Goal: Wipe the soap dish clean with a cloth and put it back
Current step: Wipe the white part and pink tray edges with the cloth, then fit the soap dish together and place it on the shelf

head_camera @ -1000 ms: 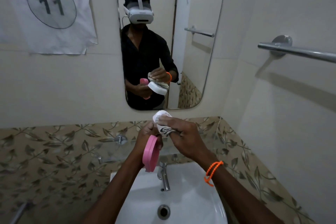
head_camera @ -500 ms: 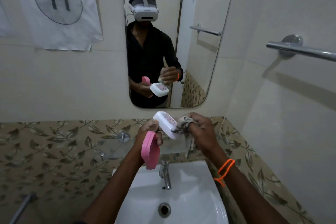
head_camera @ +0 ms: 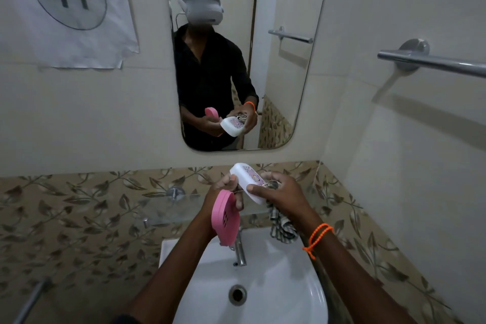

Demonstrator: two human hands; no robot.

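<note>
Since a second ago the cloth has left the white soap-dish lid, which the right hand now grips with it at 3 o'clock of the left hand pinching the pink tray; replacing remains.

Two hands, left and right, over one white basin with one tap. Also counted: one pink drainer tray, one white soap dish, one checked cloth, one mirror, one towel rail, one numbered paper sheet, one orange wristband.
</note>
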